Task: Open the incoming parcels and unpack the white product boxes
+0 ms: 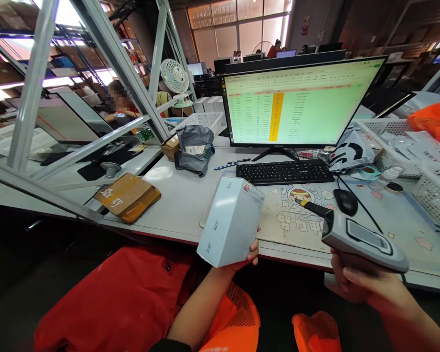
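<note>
My left hand [252, 254] is wrapped round a pale blue box [223, 220], tilted in front of the desk's front edge. Small dark print runs along the box, and a label with a red patch sits near its far top corner. To the right, my right hand [352, 278] grips a grey handheld barcode scanner [363, 239] by its handle. A dark, yellow-tipped nose on the scanner points left, toward the box but apart from it. Between them lies a desk mat [297, 234] with a cartoon print.
A monitor [256, 112] showing a spreadsheet stands behind a black keyboard [284, 172]. The mouse [345, 202] sits right of it. A brown carton [128, 195] and a grey plastic parcel [195, 146] lie left. White baskets [434, 195] stand right; a metal frame [113, 58] rises left.
</note>
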Action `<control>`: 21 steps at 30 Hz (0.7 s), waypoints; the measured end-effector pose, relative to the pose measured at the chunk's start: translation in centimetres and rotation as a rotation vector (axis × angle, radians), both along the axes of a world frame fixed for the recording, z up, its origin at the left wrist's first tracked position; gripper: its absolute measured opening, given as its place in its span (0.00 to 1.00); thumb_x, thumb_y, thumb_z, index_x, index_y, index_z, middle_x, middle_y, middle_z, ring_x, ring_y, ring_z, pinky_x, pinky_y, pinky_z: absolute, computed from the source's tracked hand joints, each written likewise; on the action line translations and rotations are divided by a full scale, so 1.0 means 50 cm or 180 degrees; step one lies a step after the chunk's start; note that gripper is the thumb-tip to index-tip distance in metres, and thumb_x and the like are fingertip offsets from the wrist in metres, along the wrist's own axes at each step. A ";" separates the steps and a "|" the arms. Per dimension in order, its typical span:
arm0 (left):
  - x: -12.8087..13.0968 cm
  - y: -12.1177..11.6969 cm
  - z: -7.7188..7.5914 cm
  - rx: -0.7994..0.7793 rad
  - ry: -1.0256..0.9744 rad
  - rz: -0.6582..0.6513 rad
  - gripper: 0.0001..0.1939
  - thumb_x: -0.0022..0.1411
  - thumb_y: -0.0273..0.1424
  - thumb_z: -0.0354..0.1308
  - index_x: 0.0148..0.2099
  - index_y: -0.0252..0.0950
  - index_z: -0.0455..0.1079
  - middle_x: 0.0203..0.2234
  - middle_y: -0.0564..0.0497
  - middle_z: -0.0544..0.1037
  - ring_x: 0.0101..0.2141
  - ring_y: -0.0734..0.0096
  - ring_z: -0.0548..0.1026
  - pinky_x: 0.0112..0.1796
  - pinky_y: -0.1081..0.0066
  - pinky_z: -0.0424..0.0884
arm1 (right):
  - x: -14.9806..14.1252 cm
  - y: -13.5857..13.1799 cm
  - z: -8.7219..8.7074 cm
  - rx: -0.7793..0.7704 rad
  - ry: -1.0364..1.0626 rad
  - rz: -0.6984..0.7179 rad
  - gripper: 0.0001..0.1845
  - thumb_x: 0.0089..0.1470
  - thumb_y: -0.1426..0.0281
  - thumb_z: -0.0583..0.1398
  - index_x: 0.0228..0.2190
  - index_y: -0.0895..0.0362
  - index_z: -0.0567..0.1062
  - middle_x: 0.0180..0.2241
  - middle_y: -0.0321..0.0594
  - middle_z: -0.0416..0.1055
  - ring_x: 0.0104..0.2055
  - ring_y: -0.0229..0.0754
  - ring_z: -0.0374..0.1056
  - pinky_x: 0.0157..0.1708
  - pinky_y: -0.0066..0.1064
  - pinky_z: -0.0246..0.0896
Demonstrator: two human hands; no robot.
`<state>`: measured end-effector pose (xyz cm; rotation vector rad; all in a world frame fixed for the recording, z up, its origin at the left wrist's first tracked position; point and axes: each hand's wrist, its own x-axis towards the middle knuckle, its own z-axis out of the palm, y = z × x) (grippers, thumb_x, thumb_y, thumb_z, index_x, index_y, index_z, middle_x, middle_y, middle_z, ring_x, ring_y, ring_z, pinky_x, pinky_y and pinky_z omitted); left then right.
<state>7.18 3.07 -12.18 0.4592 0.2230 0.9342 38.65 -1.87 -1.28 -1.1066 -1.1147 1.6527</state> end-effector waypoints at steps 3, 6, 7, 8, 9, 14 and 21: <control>-0.045 -0.021 -0.010 0.0165 0.0177 0.0480 0.45 0.59 0.63 0.58 0.62 0.30 0.70 0.33 0.43 0.77 0.27 0.63 0.76 0.34 0.61 0.75 | 0.057 0.028 -0.020 0.0163 -0.0217 -0.0378 0.23 0.45 0.51 0.73 0.39 0.51 0.80 0.22 0.39 0.65 0.20 0.41 0.56 0.19 0.34 0.50; -0.135 -0.041 -0.044 -0.0062 0.0710 0.1444 0.35 0.57 0.55 0.66 0.57 0.36 0.74 0.37 0.43 0.82 0.35 0.56 0.81 0.40 0.59 0.77 | 0.164 0.079 -0.055 -0.0132 -0.0756 -0.1103 0.20 0.42 0.54 0.75 0.32 0.52 0.78 0.24 0.46 0.72 0.25 0.49 0.66 0.24 0.39 0.62; -0.168 -0.046 -0.055 -0.0244 0.0914 0.1862 0.30 0.56 0.52 0.69 0.54 0.39 0.76 0.38 0.45 0.83 0.38 0.55 0.81 0.42 0.60 0.77 | 0.203 0.095 -0.065 -0.0404 -0.0920 -0.1413 0.20 0.40 0.56 0.76 0.30 0.53 0.77 0.26 0.49 0.74 0.27 0.52 0.69 0.25 0.41 0.65; -0.198 -0.049 -0.063 -0.0432 0.1097 0.2223 0.27 0.55 0.49 0.70 0.52 0.40 0.77 0.39 0.47 0.83 0.41 0.55 0.81 0.44 0.61 0.76 | 0.238 0.109 -0.073 -0.0639 -0.1055 -0.1668 0.20 0.39 0.57 0.76 0.28 0.53 0.76 0.27 0.51 0.74 0.28 0.53 0.70 0.26 0.42 0.66; -0.221 -0.050 -0.066 -0.0583 0.1237 0.2426 0.24 0.54 0.47 0.71 0.50 0.40 0.77 0.40 0.47 0.84 0.43 0.55 0.81 0.47 0.61 0.76 | 0.264 0.119 -0.078 -0.0763 -0.1150 -0.1822 0.20 0.38 0.58 0.76 0.26 0.53 0.75 0.27 0.52 0.74 0.28 0.53 0.70 0.25 0.41 0.66; -0.172 -0.034 -0.022 -0.0066 0.1049 0.1084 0.30 0.57 0.57 0.65 0.50 0.39 0.78 0.36 0.43 0.83 0.35 0.55 0.80 0.40 0.56 0.77 | 0.219 0.099 -0.053 0.0009 -0.0927 -0.1153 0.21 0.41 0.55 0.75 0.22 0.54 0.74 0.21 0.43 0.66 0.24 0.44 0.61 0.23 0.35 0.59; 0.018 0.004 0.017 0.0806 0.0542 0.0271 0.42 0.49 0.59 0.70 0.56 0.34 0.75 0.33 0.45 0.79 0.27 0.67 0.75 0.32 0.65 0.73 | -0.016 0.029 0.000 0.0183 -0.0371 0.0313 0.22 0.49 0.52 0.70 0.27 0.58 0.76 0.21 0.39 0.67 0.24 0.39 0.60 0.25 0.31 0.55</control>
